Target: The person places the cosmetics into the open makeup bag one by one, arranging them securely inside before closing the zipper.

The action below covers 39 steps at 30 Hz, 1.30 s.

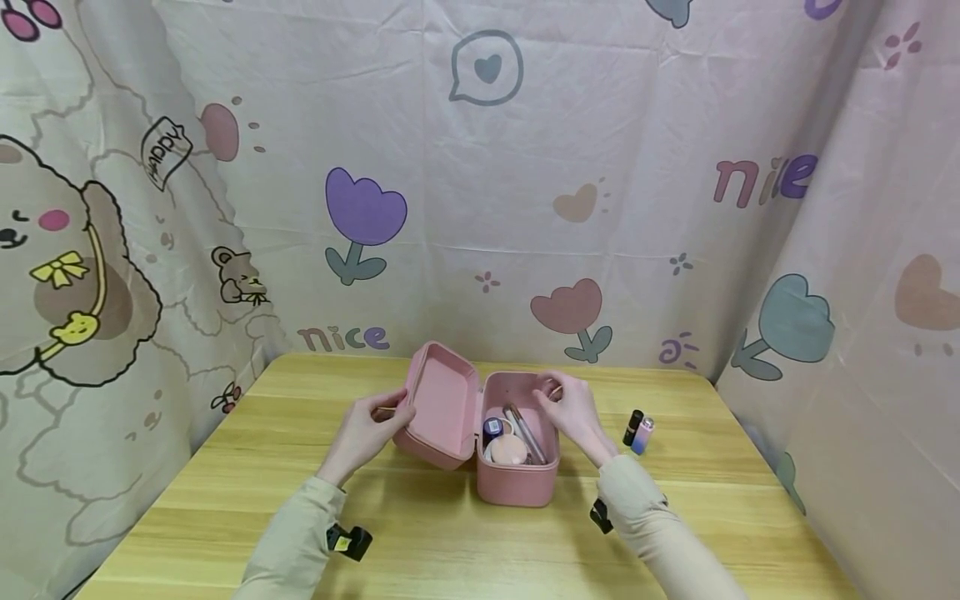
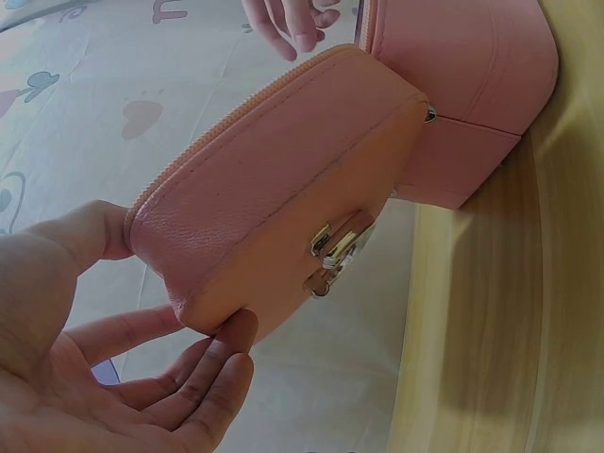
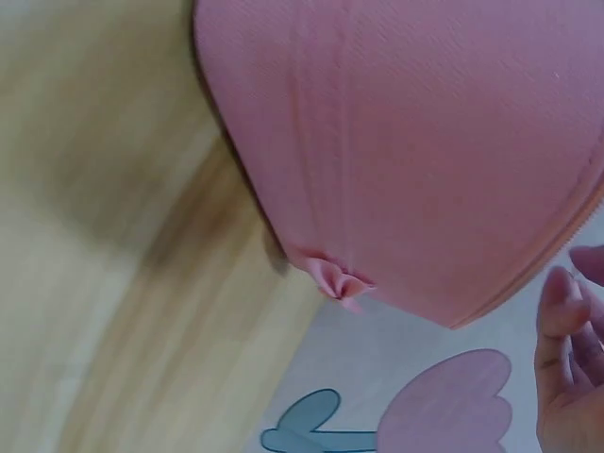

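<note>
Centrally on the counter (image 1: pixel 420 562) stands the pink case (image 1: pixel 517 486), its lid (image 1: pixel 444 404) in the left hand's (image 1: pixel 367 429) pinching grip. The right hand (image 1: pixel 576 412) hides the far-right corner; whether its grip holds anything, I cannot tell.

Curtained-off spot, home or studio unclear, wood-grain table (image 1: pixel 427 550), cartoon-printed fabric (image 1: pixel 450 208) hung on 3 sides

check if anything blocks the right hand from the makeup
Nothing visible blocks the makeup: the pink case stands open, its lid held aside by the left hand; the right hand is by the rim.
</note>
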Tool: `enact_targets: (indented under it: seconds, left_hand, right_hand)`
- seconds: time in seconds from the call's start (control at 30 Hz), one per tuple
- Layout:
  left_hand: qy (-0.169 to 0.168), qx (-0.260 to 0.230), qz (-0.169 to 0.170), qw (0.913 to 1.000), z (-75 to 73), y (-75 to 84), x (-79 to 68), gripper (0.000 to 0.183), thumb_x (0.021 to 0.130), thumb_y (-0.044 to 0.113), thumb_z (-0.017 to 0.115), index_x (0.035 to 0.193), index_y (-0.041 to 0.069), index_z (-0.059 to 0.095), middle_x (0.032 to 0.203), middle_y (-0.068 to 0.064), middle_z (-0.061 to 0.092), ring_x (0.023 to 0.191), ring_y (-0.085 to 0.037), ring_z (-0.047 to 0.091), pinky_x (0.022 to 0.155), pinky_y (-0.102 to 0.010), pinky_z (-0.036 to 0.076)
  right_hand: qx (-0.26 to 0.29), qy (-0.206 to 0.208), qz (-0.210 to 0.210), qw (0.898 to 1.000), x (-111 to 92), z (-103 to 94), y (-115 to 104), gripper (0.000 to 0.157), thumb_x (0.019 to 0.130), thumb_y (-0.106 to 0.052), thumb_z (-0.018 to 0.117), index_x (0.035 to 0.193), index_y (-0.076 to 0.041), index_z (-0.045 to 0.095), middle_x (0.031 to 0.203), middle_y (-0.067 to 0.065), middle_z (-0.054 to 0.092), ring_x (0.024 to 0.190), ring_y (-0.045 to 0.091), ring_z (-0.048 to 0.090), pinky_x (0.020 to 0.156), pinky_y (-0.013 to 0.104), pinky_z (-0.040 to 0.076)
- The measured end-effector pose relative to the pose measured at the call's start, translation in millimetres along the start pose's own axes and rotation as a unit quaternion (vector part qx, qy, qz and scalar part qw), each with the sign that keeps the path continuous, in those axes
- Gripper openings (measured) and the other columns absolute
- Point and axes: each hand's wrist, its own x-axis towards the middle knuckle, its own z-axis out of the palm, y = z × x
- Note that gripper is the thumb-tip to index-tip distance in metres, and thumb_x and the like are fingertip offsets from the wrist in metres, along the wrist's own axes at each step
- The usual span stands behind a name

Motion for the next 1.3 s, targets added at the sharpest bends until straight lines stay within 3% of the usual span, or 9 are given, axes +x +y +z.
enact_targets:
  seconds: [0.13,0.23,0.37,0.63,0.73,0.9,1.03,1.2,1.3]
  left_hand:
    - [0.000,0.000,0.001,1.0000,0.0,-0.1,0.0,0.049,0.097,0.024,0.067,0.139,0.001,0.058,0.134,-0.023,0.065,0.117,-0.035,0.068,0.086,-0.023,0.057]
    - [-0.002,-0.002,0.002,1.0000,0.0,-0.2,-0.1,0.049,0.097,0.024,0.067,0.139,0.001,0.058,0.134,-0.023,0.065,0.117,-0.035,0.068,0.087,-0.023,0.057]
    - [-0.001,-0.004,0.002,1.0000,0.2,-0.1,0.0,0.049,0.097,0.023,0.067,0.139,0.001,0.058,0.134,-0.023,0.065,0.117,-0.036,0.068,0.085,-0.020,0.056]
    - [-0.002,0.000,0.002,1.0000,0.1,0.4,-0.9,0.049,0.097,0.023,0.067,0.139,0.000,0.058,0.134,-0.024,0.065,0.115,-0.035,0.068,0.081,-0.016,0.053]
    - [-0.001,0.000,0.000,1.0000,0.1,0.9,-0.7,0.049,0.097,0.023,0.067,0.140,0.001,0.058,0.134,-0.023,0.065,0.114,-0.035,0.069,0.080,-0.015,0.052]
    - [-0.001,0.003,0.001,1.0000,0.0,2.0,-1.3,0.049,0.097,0.022,0.067,0.139,0.000,0.058,0.133,-0.023,0.065,0.113,-0.034,0.069,0.079,-0.015,0.052]
    - [0.000,0.008,0.002,1.0000,0.0,3.3,-1.5,0.049,0.096,0.023,0.068,0.139,0.000,0.059,0.132,-0.023,0.066,0.113,-0.034,0.069,0.080,-0.014,0.052]
    - [-0.002,0.005,0.004,1.0000,-0.4,3.9,-1.9,0.048,0.097,0.023,0.067,0.139,0.001,0.059,0.132,-0.023,0.066,0.114,-0.034,0.069,0.080,-0.015,0.052]
    - [-0.002,0.005,0.004,1.0000,-0.6,4.2,-2.1,0.049,0.097,0.024,0.067,0.139,0.001,0.059,0.132,-0.023,0.066,0.114,-0.034,0.069,0.080,-0.015,0.052]
  right_hand:
    - [0.051,0.062,0.000,0.997,-7.4,0.3,6.3,0.023,0.083,-0.002,0.076,0.104,0.004,0.072,0.079,0.013,0.070,0.066,0.010,0.060,0.057,0.014,0.049]
    - [0.076,0.120,-0.015,0.990,-12.9,1.6,10.9,0.024,0.081,0.001,0.077,0.104,0.004,0.072,0.079,0.014,0.067,0.065,0.014,0.057,0.055,0.012,0.045]
    - [0.099,0.196,-0.039,0.975,-19.4,2.3,17.6,0.026,0.081,0.003,0.078,0.105,0.004,0.070,0.082,0.016,0.063,0.069,0.017,0.052,0.054,0.014,0.043]
    - [0.104,0.314,-0.059,0.942,-27.9,-2.3,38.2,0.030,0.081,0.004,0.077,0.109,0.006,0.068,0.093,0.023,0.060,0.082,-0.003,0.044,0.071,0.014,0.040]
    - [0.083,0.339,-0.045,0.936,-30.3,-7.4,46.9,0.031,0.081,0.002,0.076,0.109,0.008,0.066,0.098,0.026,0.059,0.086,0.004,0.046,0.079,0.015,0.036]
    - [0.037,0.373,0.003,0.927,-33.8,-19.7,67.3,0.030,0.080,-0.004,0.077,0.106,0.008,0.066,0.101,0.027,0.059,0.091,0.029,0.049,0.091,0.026,0.030]
    - [-0.005,0.354,0.068,0.933,-38.3,-34.7,85.9,0.036,0.083,-0.012,0.077,0.111,0.005,0.064,0.107,0.026,0.057,0.098,0.038,0.047,0.094,0.041,0.032]
    - [-0.044,0.222,0.174,0.958,-45.0,-54.7,100.7,0.049,0.089,-0.029,0.073,0.123,0.004,0.059,0.115,0.024,0.053,0.106,0.040,0.047,0.095,0.054,0.032]
    - [-0.063,0.150,0.210,0.964,-47.2,-62.8,107.2,0.053,0.090,-0.036,0.071,0.124,0.003,0.059,0.117,0.025,0.055,0.107,0.039,0.050,0.093,0.053,0.037]
